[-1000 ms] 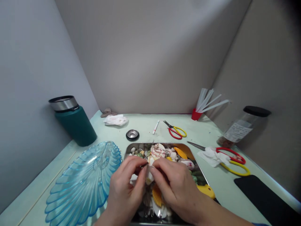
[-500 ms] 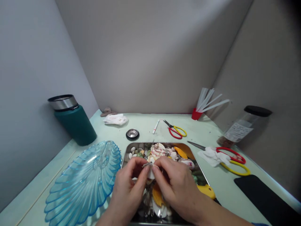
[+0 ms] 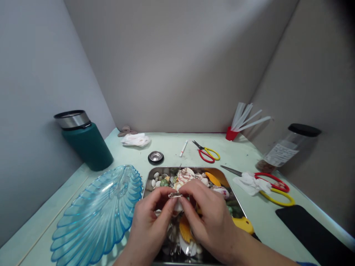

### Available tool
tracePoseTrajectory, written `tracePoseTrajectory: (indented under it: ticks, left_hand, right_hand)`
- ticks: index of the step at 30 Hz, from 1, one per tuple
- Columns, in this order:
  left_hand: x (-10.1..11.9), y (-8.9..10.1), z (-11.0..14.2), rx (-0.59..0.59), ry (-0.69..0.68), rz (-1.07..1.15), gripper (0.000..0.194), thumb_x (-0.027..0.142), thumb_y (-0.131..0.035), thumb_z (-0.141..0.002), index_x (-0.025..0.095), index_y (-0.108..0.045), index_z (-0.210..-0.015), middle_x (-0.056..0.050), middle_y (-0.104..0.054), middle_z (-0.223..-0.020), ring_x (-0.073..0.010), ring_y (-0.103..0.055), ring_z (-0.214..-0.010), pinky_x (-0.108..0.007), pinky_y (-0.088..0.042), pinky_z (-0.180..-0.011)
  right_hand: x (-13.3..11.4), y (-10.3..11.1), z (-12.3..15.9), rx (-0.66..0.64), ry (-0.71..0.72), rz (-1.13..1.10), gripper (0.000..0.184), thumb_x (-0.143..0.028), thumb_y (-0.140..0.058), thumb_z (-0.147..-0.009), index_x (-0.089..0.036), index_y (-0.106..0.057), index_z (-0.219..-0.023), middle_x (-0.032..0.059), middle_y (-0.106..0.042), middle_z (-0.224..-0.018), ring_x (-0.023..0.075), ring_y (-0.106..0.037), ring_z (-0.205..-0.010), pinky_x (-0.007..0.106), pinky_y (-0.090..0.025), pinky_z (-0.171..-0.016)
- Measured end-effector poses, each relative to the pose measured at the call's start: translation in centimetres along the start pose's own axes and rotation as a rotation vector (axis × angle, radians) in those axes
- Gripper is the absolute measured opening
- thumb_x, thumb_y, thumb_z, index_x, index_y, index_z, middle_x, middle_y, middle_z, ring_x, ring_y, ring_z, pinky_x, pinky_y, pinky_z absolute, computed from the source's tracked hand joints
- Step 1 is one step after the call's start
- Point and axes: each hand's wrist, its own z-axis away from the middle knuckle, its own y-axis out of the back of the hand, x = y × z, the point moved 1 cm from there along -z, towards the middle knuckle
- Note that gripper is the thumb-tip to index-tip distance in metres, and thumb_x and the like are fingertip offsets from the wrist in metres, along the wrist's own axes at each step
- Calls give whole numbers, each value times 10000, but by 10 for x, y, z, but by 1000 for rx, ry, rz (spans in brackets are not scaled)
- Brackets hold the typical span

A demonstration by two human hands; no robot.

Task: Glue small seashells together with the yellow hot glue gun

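Note:
My left hand (image 3: 151,221) and my right hand (image 3: 209,218) meet over a metal tray (image 3: 236,195). Thumbs and forefingers of both pinch a small silver metal piece (image 3: 174,195), slim like a pin or clip; its exact kind is too small to tell. Something white (image 3: 178,207) shows just below it between the thumbs, partly hidden. The tray holds seashells and pebbles, among them a pale ribbed shell (image 3: 185,175), an orange shell (image 3: 213,179) and a yellow fan shell (image 3: 185,229). Clear shiny wrapping lies near the bottom of the tray, and my hands cover its middle.
Left stand a blue shell-shaped dish (image 3: 97,218) and a teal bottle (image 3: 87,146). Behind the tray lie a round lid (image 3: 155,157), a white stick (image 3: 183,148) and scissors (image 3: 206,152). Larger scissors (image 3: 273,188) with tissue, a jar (image 3: 285,151), glue sticks in a red cup (image 3: 232,133) and a black phone-like slab (image 3: 313,234) are right.
The silver piece has turned and now lies more level between my fingertips. Less of the white thing shows. Both hands stay above the tray.

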Motion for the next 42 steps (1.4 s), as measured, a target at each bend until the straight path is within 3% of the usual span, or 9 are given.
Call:
tracePoseTrajectory:
  ticks: [8,15,42]
  left_hand:
    - [-1,0,2,-13,-3,104,109,280,-538,-874,217,-608,-928,-10,-708,-861,-148,-663,-762,-215,-514,-664]
    - [2,1,3,23,-51,36,97,250,-551,-864,224,-633,-909,5,-717,-838,-132,-672,-737,-183,-506,-656]
    - [-1,1,3,-25,-70,1,115,259,-520,-884,222,-618,-933,-14,-721,-856,-146,-681,-741,-206,-504,-659]
  right_hand:
    - [-1,1,-1,11,22,-25,86,-142,-479,-882,-168,-552,-919,41,-573,-809,167,-545,-727,287,-401,-636]
    - [-2,2,-1,23,45,-31,76,-138,-499,-874,-161,-551,-925,51,-577,-815,175,-550,-753,289,-405,-639]
    - [-2,1,0,35,25,-27,56,-133,-495,-862,-160,-544,-865,43,-559,-768,169,-545,-715,283,-379,-605]
